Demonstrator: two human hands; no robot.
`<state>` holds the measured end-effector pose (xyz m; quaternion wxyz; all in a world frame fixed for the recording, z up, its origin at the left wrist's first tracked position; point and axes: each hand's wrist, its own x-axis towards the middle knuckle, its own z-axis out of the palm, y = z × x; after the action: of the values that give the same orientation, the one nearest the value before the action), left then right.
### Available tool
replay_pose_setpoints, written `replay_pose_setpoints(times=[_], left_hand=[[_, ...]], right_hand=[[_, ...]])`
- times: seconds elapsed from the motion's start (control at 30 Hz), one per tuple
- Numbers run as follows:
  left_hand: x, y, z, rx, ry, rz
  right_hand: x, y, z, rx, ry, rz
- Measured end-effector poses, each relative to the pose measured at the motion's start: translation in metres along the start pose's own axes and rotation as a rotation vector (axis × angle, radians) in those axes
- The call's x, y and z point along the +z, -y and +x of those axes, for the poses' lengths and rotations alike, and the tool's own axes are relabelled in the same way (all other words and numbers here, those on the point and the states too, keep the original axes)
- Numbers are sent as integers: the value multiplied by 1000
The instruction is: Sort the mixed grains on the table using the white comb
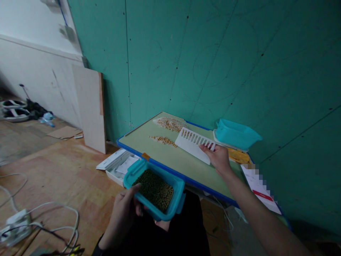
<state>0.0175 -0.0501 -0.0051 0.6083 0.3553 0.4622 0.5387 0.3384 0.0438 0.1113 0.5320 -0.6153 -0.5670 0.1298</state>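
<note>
My left hand grips the near left side of a teal plastic container, its thumb over the rim. Inside lie many small green beans with paler yellowish ones toward the right. The container is below the table's front edge, above my lap. Over the table, my right hand is closed on the right end of a white slotted plastic scraper. The scraper's left end is beside a small strip of yellow beans. Farther back is a larger pile of pale grains and yellow beans.
The pale green table has a blue edge and stands against a green wall. A turquoise basin is at its back right, near a yellow item and a paper. A white box, a power strip and cables are at left.
</note>
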Motion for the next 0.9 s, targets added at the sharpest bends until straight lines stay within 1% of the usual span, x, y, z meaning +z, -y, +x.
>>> replay_pose_setpoints(times=[0.27, 0.47, 0.9], left_hand=[[-1, 1, 0, -3, 23, 3], [-1, -1, 1, 7, 28, -1], [1, -5, -2, -10, 12, 16]], right_hand=[[0, 2, -7, 25, 19, 58], [0, 2, -5, 47, -22, 83], [3, 7, -9, 97, 43, 152]])
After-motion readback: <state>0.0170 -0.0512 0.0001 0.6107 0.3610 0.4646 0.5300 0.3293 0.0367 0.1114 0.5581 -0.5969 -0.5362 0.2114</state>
